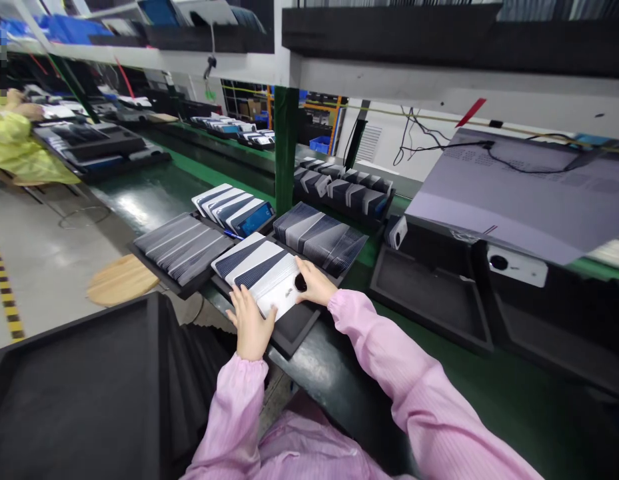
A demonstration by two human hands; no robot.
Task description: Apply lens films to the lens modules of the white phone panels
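Both my hands are on the nearest white flat panel [276,290], the front one of a fanned row of white and dark panels [254,263] lying in a black tray [294,327] on the green bench. My left hand [252,323] grips the panel's near left edge, fingers curled over it. My right hand [314,283] holds its right edge beside a small black round mark. Pink sleeves cover both arms.
More trays of fanned panels lie to the left [182,247] and behind [319,237] [234,207]. Empty black trays sit at the right [429,293] and in the near left corner [79,393]. A green post [286,147] rises behind. A person in yellow [19,147] works at far left.
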